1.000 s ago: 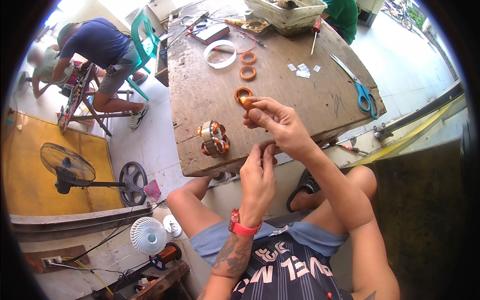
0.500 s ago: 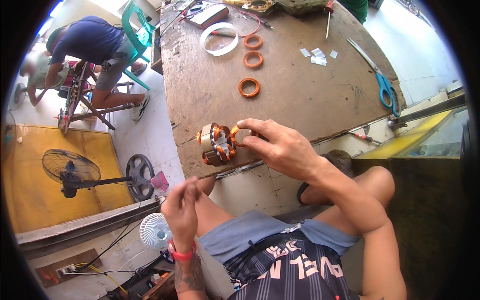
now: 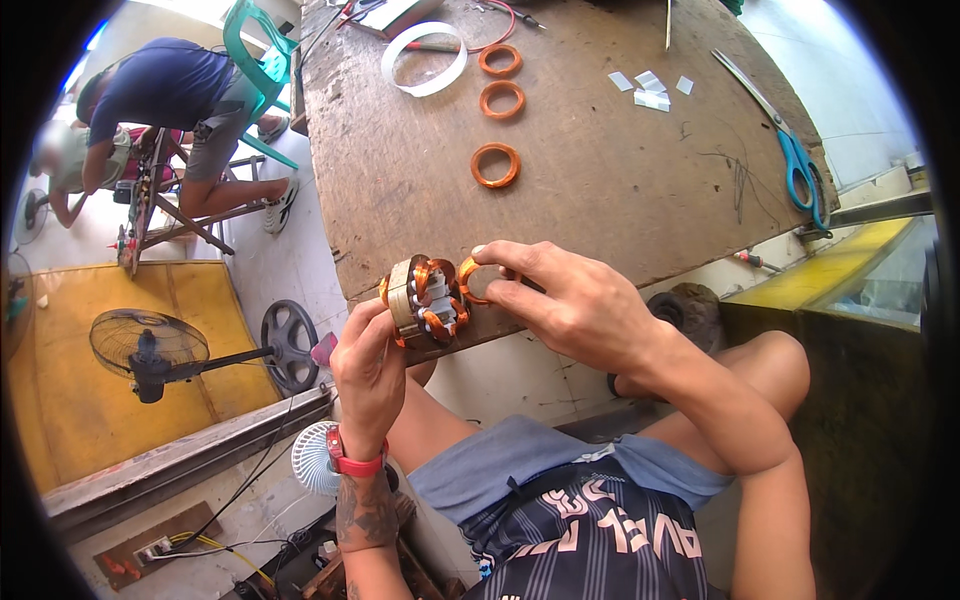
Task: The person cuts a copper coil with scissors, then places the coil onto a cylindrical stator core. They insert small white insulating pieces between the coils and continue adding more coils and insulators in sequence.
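Observation:
At the table's near edge sits a motor stator (image 3: 408, 303), a metal ring core with copper windings and white slot liners. My left hand (image 3: 367, 365) grips its near left side with thumb and fingers. Just right of the stator, a ring-shaped copper coil (image 3: 468, 280) is pinched between the thumb and forefinger of my right hand (image 3: 560, 295). That coil is beside the stator's open face; whether they touch is hard to tell. Three more copper coils (image 3: 495, 166) lie in a row farther up the table.
On the wooden table (image 3: 600, 190) lie a white plastic ring (image 3: 391, 73), small white slips (image 3: 651, 99) and blue-handled scissors (image 3: 790, 160). Left of the table stand a black fan (image 3: 150, 350) and a small white fan (image 3: 314, 458). Another person (image 3: 165, 85) bends over equipment at far left.
My left hand has risen from below the table edge and taken hold of the stator. My right hand still pinches the coil beside it. The view has shifted slightly.

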`<control>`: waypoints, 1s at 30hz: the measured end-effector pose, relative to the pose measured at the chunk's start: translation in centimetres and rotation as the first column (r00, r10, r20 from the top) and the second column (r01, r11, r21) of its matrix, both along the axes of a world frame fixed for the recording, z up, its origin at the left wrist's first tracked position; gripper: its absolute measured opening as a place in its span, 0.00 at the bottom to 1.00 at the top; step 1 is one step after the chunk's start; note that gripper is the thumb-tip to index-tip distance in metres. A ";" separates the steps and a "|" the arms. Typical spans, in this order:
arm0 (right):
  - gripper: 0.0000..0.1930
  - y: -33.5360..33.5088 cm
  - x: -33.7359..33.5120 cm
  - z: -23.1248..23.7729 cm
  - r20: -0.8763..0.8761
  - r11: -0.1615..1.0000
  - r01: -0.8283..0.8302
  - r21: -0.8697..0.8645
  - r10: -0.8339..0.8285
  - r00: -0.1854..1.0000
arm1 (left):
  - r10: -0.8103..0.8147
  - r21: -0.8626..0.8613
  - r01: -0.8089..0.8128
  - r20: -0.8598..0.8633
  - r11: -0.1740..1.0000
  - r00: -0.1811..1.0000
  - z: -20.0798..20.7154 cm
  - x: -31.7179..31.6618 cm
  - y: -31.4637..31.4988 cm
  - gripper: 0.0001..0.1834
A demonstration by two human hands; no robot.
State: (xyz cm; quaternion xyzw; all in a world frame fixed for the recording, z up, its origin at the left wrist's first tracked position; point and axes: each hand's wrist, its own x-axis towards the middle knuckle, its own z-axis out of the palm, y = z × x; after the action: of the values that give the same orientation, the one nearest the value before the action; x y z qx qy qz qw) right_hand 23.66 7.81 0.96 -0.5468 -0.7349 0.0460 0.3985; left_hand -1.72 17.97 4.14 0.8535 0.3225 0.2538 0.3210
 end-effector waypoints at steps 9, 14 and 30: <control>0.10 0.5 -0.3 0.1 -0.063 1.000 -0.025 0.020 0.026 0.998 | 0.002 0.048 0.003 -0.094 0.999 0.996 1.1 0.8 1.2 0.17; 0.10 1.2 -0.9 -0.1 -0.048 0.997 -0.046 0.057 0.048 0.998 | 0.046 -0.098 -0.061 -0.148 0.993 0.988 2.4 1.3 2.0 0.14; 0.12 1.0 -1.0 0.9 0.046 0.998 -0.066 0.017 0.065 0.997 | 0.073 -0.039 -0.078 -0.103 0.996 0.992 2.1 1.6 1.9 0.16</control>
State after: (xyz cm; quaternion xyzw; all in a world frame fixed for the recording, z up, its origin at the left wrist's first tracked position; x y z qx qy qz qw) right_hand 22.64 8.78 1.82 -0.5196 -0.7615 0.0397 0.3853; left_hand -0.11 19.91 6.28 0.8453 0.3758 0.2152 0.3129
